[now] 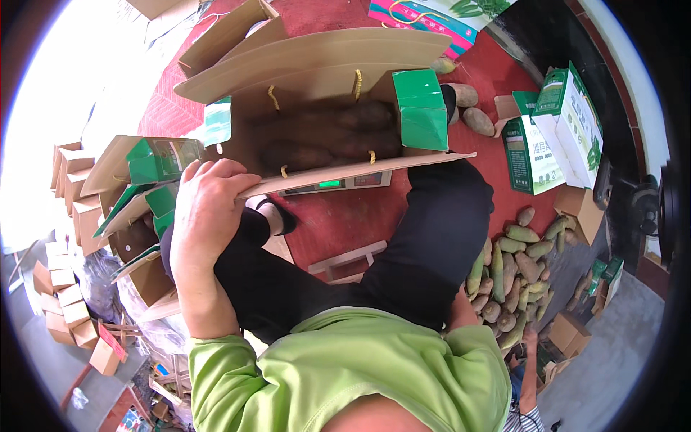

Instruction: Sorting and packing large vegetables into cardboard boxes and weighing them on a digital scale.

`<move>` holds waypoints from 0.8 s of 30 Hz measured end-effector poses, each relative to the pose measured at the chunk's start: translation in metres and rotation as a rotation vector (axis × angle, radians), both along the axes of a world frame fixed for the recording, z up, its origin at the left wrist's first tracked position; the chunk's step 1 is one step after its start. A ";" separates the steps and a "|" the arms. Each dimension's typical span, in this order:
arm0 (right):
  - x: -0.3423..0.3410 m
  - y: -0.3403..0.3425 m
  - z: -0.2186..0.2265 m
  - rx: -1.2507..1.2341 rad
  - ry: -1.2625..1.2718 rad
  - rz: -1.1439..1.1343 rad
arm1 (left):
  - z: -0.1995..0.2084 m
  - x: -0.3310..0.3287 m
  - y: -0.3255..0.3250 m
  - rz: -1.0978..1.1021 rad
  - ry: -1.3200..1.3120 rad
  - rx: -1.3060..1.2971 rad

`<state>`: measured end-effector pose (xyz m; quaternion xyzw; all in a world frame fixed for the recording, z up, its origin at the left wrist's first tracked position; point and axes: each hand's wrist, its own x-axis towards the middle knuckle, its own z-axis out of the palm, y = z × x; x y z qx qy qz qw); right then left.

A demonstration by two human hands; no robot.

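Observation:
My left hand is closed over the left end of the near flap of a large open cardboard box, its fingers bent across the flap's edge. The box has green-and-white end flaps and yellow rope handles. Long radishes lie in its shadowed inside. Beneath the box, a scale shows a lit green display. On the right, my bare forearm goes down behind my thigh beside a heap of green and brownish radishes; the right hand itself is hidden.
Another open green-and-brown box stands by my left knee. Green-and-white boxes stand at the right, and loose radishes lie beyond the large box. Small cartons are stacked far left. Another person's arm reaches in at lower right.

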<state>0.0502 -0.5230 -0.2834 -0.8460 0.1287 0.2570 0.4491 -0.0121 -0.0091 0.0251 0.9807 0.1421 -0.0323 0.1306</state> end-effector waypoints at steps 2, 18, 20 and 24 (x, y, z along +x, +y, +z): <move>0.013 -0.006 0.025 0.105 -0.055 -0.029 | -0.001 -0.001 0.002 -0.015 0.007 -0.010; 0.177 0.160 0.370 0.463 -1.085 0.277 | -0.004 -0.009 0.003 -0.006 0.022 -0.028; 0.179 0.196 0.394 0.586 -1.121 0.406 | -0.006 -0.010 0.005 -0.015 0.001 -0.024; 0.171 0.283 0.387 0.611 -0.899 0.593 | -0.010 -0.011 0.006 -0.010 0.012 -0.019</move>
